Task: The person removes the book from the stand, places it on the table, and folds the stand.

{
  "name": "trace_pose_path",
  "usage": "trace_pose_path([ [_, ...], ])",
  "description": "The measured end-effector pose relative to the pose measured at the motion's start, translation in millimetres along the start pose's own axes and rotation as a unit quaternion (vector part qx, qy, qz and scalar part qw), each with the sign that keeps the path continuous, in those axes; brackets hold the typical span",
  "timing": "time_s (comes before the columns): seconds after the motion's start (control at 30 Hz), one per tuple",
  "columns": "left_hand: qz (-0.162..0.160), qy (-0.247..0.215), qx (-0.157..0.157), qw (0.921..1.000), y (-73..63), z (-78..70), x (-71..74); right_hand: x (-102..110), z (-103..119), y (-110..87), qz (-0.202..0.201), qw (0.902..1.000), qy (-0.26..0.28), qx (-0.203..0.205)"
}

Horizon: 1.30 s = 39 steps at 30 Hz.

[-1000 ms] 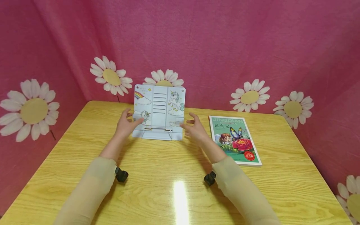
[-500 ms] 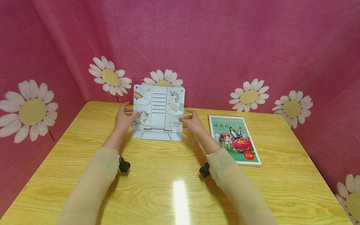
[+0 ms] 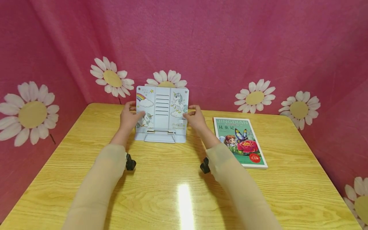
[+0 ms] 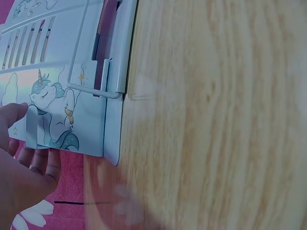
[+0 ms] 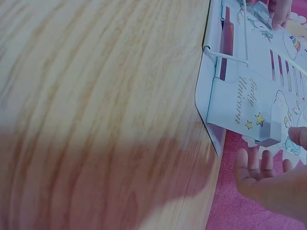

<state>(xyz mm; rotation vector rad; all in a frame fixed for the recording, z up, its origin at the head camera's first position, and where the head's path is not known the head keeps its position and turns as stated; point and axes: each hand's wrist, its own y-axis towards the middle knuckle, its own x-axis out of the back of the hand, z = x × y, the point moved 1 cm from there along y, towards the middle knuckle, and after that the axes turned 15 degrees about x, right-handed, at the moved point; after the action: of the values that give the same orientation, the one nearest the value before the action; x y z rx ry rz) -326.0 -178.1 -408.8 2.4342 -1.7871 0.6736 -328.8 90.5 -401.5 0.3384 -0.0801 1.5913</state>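
Observation:
A white unicorn-printed book stand [image 3: 162, 108] stands upright near the back of the table, its wire page rest folded out in front. My left hand [image 3: 129, 116] grips its left edge, thumb [image 4: 17, 114] on the front beside a side tab [image 4: 31, 126] and fingertips hidden behind the panel. At the right edge is my right hand [image 3: 196, 118]. In the right wrist view its thumb [image 5: 298, 137] overlaps the front, while the loosely bent fingers [image 5: 254, 165] show just outside the edge, seemingly apart from it.
A green-covered children's book [image 3: 241, 143] lies flat on the wooden table [image 3: 161, 188], right of the stand. Pink curtains [image 3: 212, 48] printed with daisies hang behind the table and at both sides. Black wrist cameras [image 3: 130, 162] sit below the cuffs.
Both hands have moved up and inward along the stand's side edges, and the forearms have reached farther forward. The stand and the book have stayed in place.

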Motion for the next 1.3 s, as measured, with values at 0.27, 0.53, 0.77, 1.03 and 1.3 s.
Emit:
trace_pose_path([
  [0.27,0.002,0.001,0.007,1.0,2.2,-2.5,0.0,-6,2,6.0,-0.021,0.9975,-0.058,0.033],
  [0.53,-0.003,0.007,0.006,0.9999,3.2,-3.1,-0.9,-12,3,6.9,-0.038,0.9941,-0.085,0.055],
  [0.77,-0.006,0.011,0.007,0.9999,2.3,-4.9,-0.3,-15,2,6.6,-0.05,0.9924,-0.095,0.062],
  [1.03,-0.009,0.001,0.006,0.9999,2.1,-4.2,-1.2,-16,6,6.3,-0.059,0.9913,-0.101,0.062],
  [1.3,-0.012,0.004,0.012,0.9998,-1.4,-3.2,-2.3,-14,3,7.5,-0.061,0.9905,-0.109,0.059],
])
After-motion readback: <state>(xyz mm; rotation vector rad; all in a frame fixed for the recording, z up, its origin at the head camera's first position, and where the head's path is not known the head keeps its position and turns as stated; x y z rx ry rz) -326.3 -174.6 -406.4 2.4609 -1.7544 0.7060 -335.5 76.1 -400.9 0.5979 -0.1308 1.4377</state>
